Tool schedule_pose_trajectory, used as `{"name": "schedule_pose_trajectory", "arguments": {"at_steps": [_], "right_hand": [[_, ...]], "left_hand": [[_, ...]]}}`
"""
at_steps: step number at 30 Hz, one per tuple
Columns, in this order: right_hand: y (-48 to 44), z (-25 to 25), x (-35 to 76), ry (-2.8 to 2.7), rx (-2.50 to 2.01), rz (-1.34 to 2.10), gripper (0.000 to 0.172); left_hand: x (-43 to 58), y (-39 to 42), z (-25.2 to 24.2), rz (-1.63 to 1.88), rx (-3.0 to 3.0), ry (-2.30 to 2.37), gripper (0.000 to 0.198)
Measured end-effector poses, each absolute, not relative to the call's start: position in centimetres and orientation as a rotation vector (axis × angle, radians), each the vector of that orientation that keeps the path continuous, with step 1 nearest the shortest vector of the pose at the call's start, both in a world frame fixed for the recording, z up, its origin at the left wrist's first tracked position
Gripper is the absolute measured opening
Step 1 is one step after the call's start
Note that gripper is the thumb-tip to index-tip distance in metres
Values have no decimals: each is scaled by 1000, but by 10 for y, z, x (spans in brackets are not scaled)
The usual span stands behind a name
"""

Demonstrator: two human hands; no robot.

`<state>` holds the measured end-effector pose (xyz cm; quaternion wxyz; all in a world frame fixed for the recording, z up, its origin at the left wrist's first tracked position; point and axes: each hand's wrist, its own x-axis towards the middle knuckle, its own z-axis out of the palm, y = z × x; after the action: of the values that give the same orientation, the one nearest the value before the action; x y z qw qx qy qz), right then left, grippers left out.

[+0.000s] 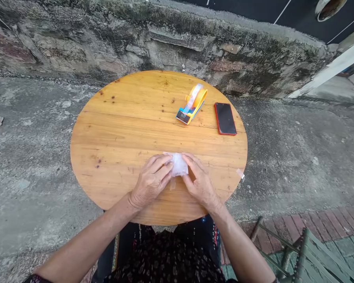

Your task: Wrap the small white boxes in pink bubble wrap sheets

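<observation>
A small white translucent packet (179, 164) lies on the round wooden table (112, 133), near its front edge. My left hand (151, 181) presses on the packet's left side, fingers close together and laid over it. My right hand (199, 181) holds the packet's right side the same way. A short strip of clear tape (172, 184) shows below the packet between my hands. A yellow and blue tape dispenser (192, 104) stands farther back on the table, well away from both hands.
A red-cased phone (225, 118) lies face up right of the dispenser. A bit of tape (240, 173) sticks at the table's right edge. A rough stone wall (177, 43) runs behind. A green metal chair (301, 251) stands at lower right.
</observation>
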<state>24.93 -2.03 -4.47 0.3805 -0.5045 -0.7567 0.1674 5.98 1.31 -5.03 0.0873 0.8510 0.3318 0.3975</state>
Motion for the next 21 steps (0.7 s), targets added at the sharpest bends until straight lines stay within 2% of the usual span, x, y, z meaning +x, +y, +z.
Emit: {"name": "schedule_pose_trajectory", "arguments": {"at_steps": [9, 15, 21], "right_hand": [[-25, -52, 244, -1901, -1300, 357, 53], [-24, -56, 246, -1897, -1283, 357, 48], [-22, -58, 247, -1902, -1259, 337, 42]], "left_hand": [[61, 14, -48, 1202, 2510, 1028, 23], [57, 17, -49, 1162, 2516, 995, 41], [59, 17, -53, 1239, 2525, 994, 34]]}}
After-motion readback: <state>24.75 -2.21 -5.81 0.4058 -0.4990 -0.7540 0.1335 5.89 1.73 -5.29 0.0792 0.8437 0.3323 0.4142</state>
